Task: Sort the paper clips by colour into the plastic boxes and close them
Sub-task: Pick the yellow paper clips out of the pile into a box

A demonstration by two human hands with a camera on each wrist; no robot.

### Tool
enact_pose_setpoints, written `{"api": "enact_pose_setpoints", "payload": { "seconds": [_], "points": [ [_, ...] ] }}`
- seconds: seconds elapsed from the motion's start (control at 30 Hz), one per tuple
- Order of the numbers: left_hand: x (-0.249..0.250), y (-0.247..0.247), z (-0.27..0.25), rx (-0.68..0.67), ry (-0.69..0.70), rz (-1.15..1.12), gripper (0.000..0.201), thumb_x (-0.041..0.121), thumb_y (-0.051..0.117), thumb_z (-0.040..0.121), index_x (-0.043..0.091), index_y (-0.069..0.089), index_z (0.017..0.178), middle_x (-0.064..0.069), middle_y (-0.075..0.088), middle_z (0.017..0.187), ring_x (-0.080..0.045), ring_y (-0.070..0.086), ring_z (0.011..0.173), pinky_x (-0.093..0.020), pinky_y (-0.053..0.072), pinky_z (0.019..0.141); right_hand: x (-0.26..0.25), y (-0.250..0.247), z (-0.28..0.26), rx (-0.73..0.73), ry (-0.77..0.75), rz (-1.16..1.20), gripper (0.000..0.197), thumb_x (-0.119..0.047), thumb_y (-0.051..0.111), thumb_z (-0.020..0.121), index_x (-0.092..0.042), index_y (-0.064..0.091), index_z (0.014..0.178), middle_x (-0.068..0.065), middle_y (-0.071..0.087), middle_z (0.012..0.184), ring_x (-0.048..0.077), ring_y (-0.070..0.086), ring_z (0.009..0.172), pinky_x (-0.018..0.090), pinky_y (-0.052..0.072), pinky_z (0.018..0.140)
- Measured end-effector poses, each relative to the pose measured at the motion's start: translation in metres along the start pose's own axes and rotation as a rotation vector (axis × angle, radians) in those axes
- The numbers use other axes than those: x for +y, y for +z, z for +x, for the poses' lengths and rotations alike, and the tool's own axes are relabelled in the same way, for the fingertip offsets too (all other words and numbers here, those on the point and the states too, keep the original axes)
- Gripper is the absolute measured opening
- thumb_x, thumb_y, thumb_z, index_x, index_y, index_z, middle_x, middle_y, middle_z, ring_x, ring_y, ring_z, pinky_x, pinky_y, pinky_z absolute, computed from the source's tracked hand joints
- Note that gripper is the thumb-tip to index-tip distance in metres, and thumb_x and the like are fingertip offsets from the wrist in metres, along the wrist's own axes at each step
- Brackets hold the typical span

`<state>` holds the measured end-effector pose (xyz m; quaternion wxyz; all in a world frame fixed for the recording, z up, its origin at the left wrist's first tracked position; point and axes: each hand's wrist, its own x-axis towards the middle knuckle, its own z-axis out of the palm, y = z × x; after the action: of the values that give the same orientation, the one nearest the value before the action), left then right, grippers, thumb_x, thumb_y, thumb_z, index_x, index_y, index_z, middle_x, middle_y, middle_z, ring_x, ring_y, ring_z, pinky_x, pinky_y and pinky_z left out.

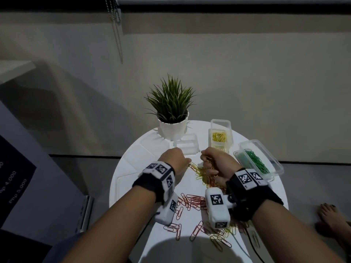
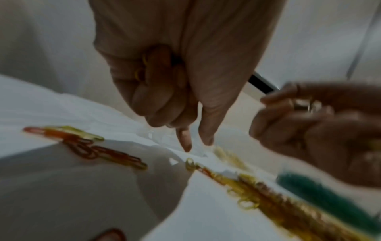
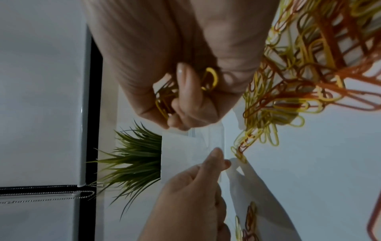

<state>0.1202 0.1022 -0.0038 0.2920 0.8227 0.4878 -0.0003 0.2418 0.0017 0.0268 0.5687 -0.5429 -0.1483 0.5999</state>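
Observation:
A mixed pile of yellow and red paper clips (image 1: 204,175) lies mid-table. My left hand (image 1: 187,161) reaches into its left edge. Its curled fingers keep a few yellow clips (image 2: 141,69) in the palm, while thumb and forefinger (image 2: 186,141) point down just above a yellow clip (image 2: 189,162). My right hand (image 1: 207,160) is a fist over the pile, gripping a bunch of yellow clips (image 3: 209,79). Behind the hands stand an empty clear box (image 1: 188,146), an open box of yellow clips (image 1: 220,139) and an open box of green clips (image 1: 256,162).
A potted plant (image 1: 171,114) stands at the back of the round white table (image 1: 131,168). Several red clips (image 1: 190,202) lie scattered near the front edge, under the wrist cameras. A bare foot (image 1: 330,215) shows on the floor to the right.

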Motion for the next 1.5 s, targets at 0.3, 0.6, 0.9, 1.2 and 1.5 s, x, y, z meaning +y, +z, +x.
{"api": "enact_pose_setpoints", "payload": {
  "seconds": [0.3,0.6,0.9,1.2,1.5],
  "points": [
    [0.008,0.014,0.006,0.061,-0.071,0.153,0.028,0.033,0.060,0.091,0.005,0.062,0.099,-0.011,0.068,0.103,-0.028,0.064,0.096,-0.031,0.046,0.073,-0.007,-0.002,0.016,0.155,-0.174,-0.979,0.018,-0.014,0.051,0.096,-0.007,0.064,0.108,0.003,0.063,0.095,0.005,0.057,0.069,0.005,0.043,0.058],
    [-0.008,-0.006,-0.038,-0.052,-0.140,-0.682,0.033,0.018,0.039,0.094,0.014,0.040,0.061,-0.006,0.040,0.060,-0.018,0.036,0.046,-0.024,0.026,0.043,0.010,0.011,0.052,0.210,-0.165,-1.615,0.019,-0.020,0.061,0.088,-0.006,0.065,0.100,0.009,0.070,0.103,0.025,0.064,0.097,0.030,0.050,0.079],
    [-0.047,-0.027,-0.075,-0.183,-0.094,-1.474,0.029,0.023,0.037,0.099,0.014,0.043,0.072,0.003,0.036,0.055,-0.006,0.024,0.038,-0.014,0.013,0.031,-0.005,0.009,0.033,0.071,-0.064,-1.507,0.027,-0.022,0.047,0.096,-0.012,0.052,0.071,0.005,0.053,0.077,0.021,0.050,0.079,0.024,0.038,0.062],
    [-0.014,0.009,-0.047,-0.059,0.225,-0.180,0.027,0.015,0.036,0.101,0.017,0.063,0.102,0.003,0.066,0.105,-0.016,0.059,0.099,-0.028,0.045,0.089,-0.004,-0.017,-0.021,-0.145,-0.059,0.164,0.028,-0.023,0.034,0.092,-0.012,0.045,0.069,0.005,0.044,0.059,0.012,0.036,0.041,0.015,0.022,0.034],
    [0.015,0.014,-0.034,0.053,0.352,0.345,0.014,0.024,0.056,0.091,0.020,0.063,0.103,-0.002,0.065,0.103,-0.023,0.058,0.099,-0.032,0.045,0.081,0.009,-0.030,-0.022,0.032,-0.008,-0.238,0.025,-0.022,0.034,0.101,-0.014,0.049,0.082,-0.005,0.028,0.051,0.007,0.020,0.038,0.013,0.015,0.033]
  ]
}}
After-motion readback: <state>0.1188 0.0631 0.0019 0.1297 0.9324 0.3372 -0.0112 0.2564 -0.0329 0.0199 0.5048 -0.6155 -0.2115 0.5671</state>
